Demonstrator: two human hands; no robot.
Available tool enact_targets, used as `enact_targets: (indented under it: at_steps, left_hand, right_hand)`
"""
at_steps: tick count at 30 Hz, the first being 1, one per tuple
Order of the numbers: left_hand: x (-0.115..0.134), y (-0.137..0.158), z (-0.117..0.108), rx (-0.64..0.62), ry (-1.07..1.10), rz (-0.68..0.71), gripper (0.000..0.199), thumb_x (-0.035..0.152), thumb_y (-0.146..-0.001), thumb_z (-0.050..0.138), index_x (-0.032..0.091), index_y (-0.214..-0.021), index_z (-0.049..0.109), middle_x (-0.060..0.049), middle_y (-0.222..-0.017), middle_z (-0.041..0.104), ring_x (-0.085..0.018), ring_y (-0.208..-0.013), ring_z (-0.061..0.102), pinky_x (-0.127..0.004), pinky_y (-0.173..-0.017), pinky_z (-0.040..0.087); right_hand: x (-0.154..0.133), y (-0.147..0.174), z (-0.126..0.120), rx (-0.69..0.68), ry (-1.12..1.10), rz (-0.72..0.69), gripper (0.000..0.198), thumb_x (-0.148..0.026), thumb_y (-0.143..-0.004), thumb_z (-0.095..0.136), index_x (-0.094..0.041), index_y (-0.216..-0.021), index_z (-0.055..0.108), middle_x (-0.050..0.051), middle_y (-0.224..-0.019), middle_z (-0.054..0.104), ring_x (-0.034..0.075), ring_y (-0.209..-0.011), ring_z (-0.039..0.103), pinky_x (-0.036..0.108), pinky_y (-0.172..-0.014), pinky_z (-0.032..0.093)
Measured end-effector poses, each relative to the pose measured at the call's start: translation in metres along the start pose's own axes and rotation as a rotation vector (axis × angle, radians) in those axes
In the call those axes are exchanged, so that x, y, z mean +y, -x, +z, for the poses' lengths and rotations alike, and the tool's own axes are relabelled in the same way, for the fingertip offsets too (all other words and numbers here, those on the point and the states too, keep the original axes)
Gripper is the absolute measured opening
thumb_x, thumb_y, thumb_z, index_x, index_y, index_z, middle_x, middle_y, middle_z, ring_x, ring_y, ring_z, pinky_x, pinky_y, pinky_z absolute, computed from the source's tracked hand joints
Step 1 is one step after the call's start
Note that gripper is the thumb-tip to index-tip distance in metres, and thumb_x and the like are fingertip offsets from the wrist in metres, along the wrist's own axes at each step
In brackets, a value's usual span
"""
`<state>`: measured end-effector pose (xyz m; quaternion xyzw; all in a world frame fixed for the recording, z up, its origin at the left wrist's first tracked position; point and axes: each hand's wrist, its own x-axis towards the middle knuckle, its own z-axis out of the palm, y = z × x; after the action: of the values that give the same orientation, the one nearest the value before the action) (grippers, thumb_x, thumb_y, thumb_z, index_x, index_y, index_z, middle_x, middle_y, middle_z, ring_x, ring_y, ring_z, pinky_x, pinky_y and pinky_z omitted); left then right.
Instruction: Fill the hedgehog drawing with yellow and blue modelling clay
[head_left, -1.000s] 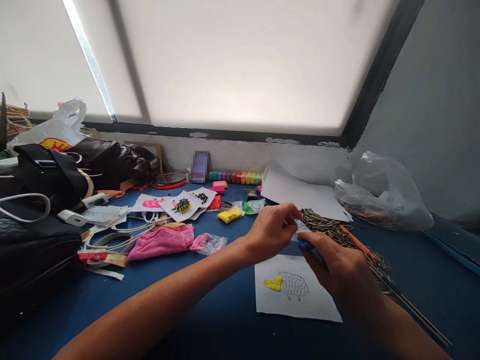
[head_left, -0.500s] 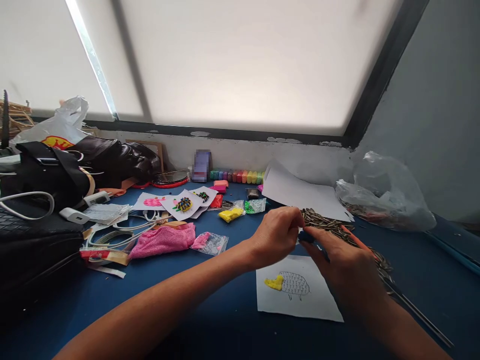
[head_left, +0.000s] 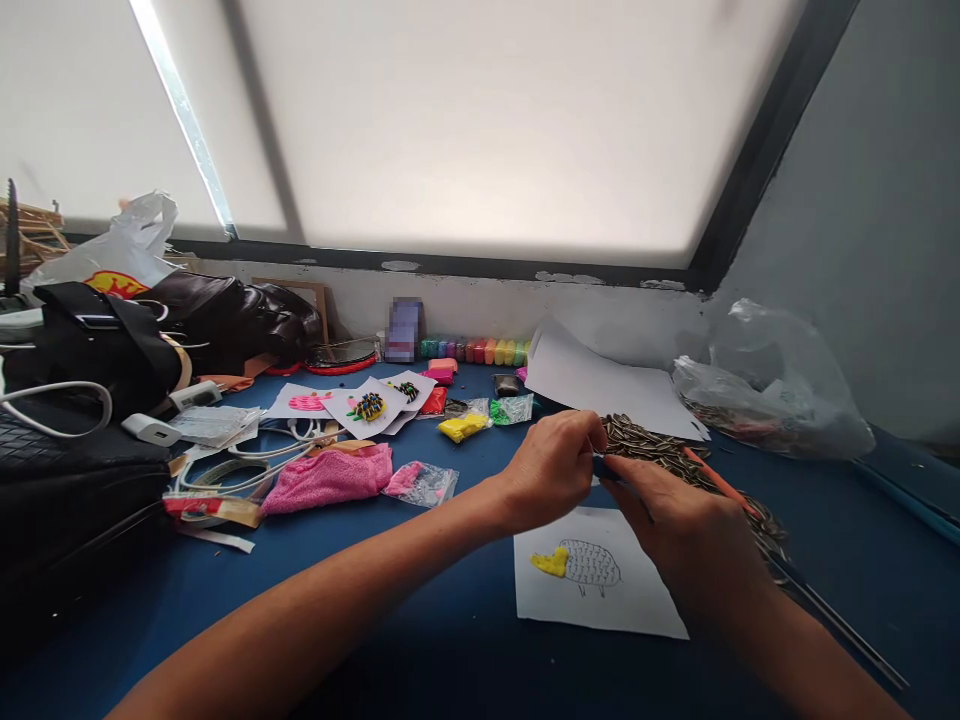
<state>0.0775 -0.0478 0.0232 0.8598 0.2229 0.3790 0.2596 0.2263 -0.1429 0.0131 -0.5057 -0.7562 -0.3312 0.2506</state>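
My left hand [head_left: 556,468] is closed in a pinch, its fingertips turned away from me. Against it, my right hand [head_left: 679,520] pinches a small dark blue packet [head_left: 604,468] between thumb and forefinger. A bit of clear plastic shows where the hands meet, at the left fingers. Most of the packet is hidden. Below the hands lies a white paper [head_left: 600,622] with a line drawing of a round-bodied animal on two thin legs. Yellow clay [head_left: 551,562] covers its head end; the scaly body is bare pencil or ink.
Sunflower seeds [head_left: 649,445] lie heaped beyond my right hand, with an orange-handled tool [head_left: 720,480] among them. Yellow clay [head_left: 463,427], a green packet [head_left: 511,409], finished pictures [head_left: 367,407], a pink cloth [head_left: 330,478] and a bag of pink clay [head_left: 421,483] lie leftward. White sheets [head_left: 600,385] lie behind.
Both hands stay together over the paper. The dark blue packet shows less between the right fingers than before. The view has shifted very slightly.
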Motion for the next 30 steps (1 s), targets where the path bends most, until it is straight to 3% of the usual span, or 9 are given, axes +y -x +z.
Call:
enact_targets:
  at_steps: [8,14,19,22,27,30]
  left_hand:
    - [0.002,0.0,-0.001,-0.022,-0.012,-0.013,0.02,-0.003,-0.072,0.051,0.016,-0.076,0.055,0.002,-0.07,0.057,-0.012,-0.066,0.05,-0.022,-0.058,0.034]
    - [0.001,-0.001,-0.001,-0.022,-0.024,-0.037,0.021,-0.004,-0.07,0.052,0.016,-0.077,0.055,0.002,-0.07,0.057,-0.012,-0.065,0.051,-0.023,-0.058,0.035]
    - [-0.001,0.0,0.001,-0.048,-0.033,-0.043,0.021,-0.003,-0.071,0.05,0.017,-0.076,0.054,0.001,-0.075,0.06,-0.013,-0.07,0.053,-0.023,-0.061,0.037]
    - [0.003,0.001,0.001,-0.078,-0.027,-0.044,0.02,-0.003,-0.07,0.05,0.017,-0.074,0.053,0.001,-0.074,0.06,-0.013,-0.069,0.053,-0.023,-0.061,0.038]
    - [0.01,0.002,-0.001,-0.093,-0.014,-0.044,0.019,-0.002,-0.071,0.05,0.017,-0.074,0.052,0.0,-0.076,0.06,-0.014,-0.07,0.053,-0.024,-0.06,0.037]
    - [0.009,0.002,0.0,-0.09,-0.004,-0.026,0.02,-0.002,-0.07,0.051,0.017,-0.073,0.052,-0.001,-0.077,0.061,-0.014,-0.071,0.053,-0.024,-0.061,0.038]
  right_hand:
    - [-0.001,0.001,0.002,-0.033,-0.019,0.02,0.03,-0.022,-0.103,0.04,-0.006,-0.112,0.064,0.013,-0.093,0.077,0.021,-0.07,0.076,0.026,-0.05,0.053]
    - [0.001,-0.001,-0.002,-0.11,-0.038,0.011,0.031,-0.024,-0.104,0.036,-0.017,-0.104,0.066,0.009,-0.095,0.077,0.021,-0.08,0.076,0.027,-0.062,0.056]
    - [0.0,-0.001,-0.002,-0.19,-0.007,0.015,0.037,-0.011,-0.098,0.031,-0.022,-0.104,0.066,0.003,-0.086,0.076,0.016,-0.061,0.072,0.023,-0.046,0.046]
    - [-0.001,0.002,0.001,-0.169,0.02,0.034,0.035,-0.01,-0.097,0.034,-0.021,-0.102,0.067,0.003,-0.082,0.076,0.015,-0.055,0.07,0.024,-0.043,0.042]
    - [0.001,0.003,0.0,-0.07,0.071,0.066,0.033,-0.029,-0.103,0.038,-0.017,-0.092,0.066,0.003,-0.067,0.072,0.016,-0.051,0.067,0.024,-0.043,0.039]
    - [0.0,0.001,-0.003,-0.058,0.109,0.039,0.033,-0.025,-0.102,0.039,-0.018,-0.085,0.067,0.003,-0.066,0.072,0.016,-0.05,0.067,0.025,-0.041,0.034]
